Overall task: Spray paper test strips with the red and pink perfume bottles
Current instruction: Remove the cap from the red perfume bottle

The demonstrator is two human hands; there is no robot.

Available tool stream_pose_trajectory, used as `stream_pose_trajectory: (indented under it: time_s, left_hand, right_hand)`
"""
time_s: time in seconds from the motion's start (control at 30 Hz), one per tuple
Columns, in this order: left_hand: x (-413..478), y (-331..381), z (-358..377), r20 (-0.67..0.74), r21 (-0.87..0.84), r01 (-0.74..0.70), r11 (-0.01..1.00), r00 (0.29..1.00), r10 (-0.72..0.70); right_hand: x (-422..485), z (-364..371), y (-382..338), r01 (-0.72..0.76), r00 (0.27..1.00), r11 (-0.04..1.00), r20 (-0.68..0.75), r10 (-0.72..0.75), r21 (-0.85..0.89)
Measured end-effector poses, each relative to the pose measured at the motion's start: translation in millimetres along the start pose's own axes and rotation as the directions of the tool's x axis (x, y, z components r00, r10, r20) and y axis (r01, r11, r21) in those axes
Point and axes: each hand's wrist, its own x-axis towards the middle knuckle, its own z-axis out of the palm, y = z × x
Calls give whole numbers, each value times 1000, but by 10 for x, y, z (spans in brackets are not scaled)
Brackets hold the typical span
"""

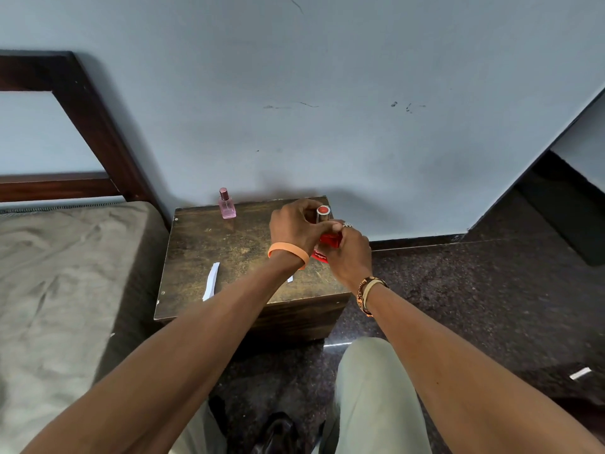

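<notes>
Above the right side of the small wooden table, both hands hold the red perfume bottle. My right hand grips its red glass body. My left hand pinches its silver, red-topped cap. The pink perfume bottle stands capped and upright at the table's back edge, to the left of my hands. A white paper test strip lies on the table's front left part. A second white strip shows only as a tip under my left wrist.
A red box or card lies on the table beneath my hands. A bed with a beige mattress stands close on the left. The wall rises right behind the table. Dark stone floor spreads to the right, with a white scrap on it.
</notes>
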Motion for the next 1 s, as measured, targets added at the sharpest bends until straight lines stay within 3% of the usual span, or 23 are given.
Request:
stream_pose_trajectory:
  time_s: [0.17,0.37,0.5,0.7,0.87,1.0]
  left_hand:
    - [11,-36,4,193,-84,-33,996,980,48]
    - [15,-59,27,99,3,-118,993,988,117]
    - [71,-76,51,228,-15,-105,994,968,106]
    - [42,-72,107,66,-17,-79,997,995,80]
    - [109,-78,83,222,-22,-114,993,968,116]
    - [85,-84,85,92,-35,-59,998,994,62]
  right_hand:
    - [31,14,37,-10,1000,999,8,10,40]
    - [50,30,83,-5,1000,999,23,4,33]
    - [94,9,113,-32,998,997,57,29,64]
    - [101,46,126,-12,1000,999,5,11,46]
    - [133,29,149,-44,998,994,57,39,95]
    - [126,41,143,-29,999,998,33,27,51]
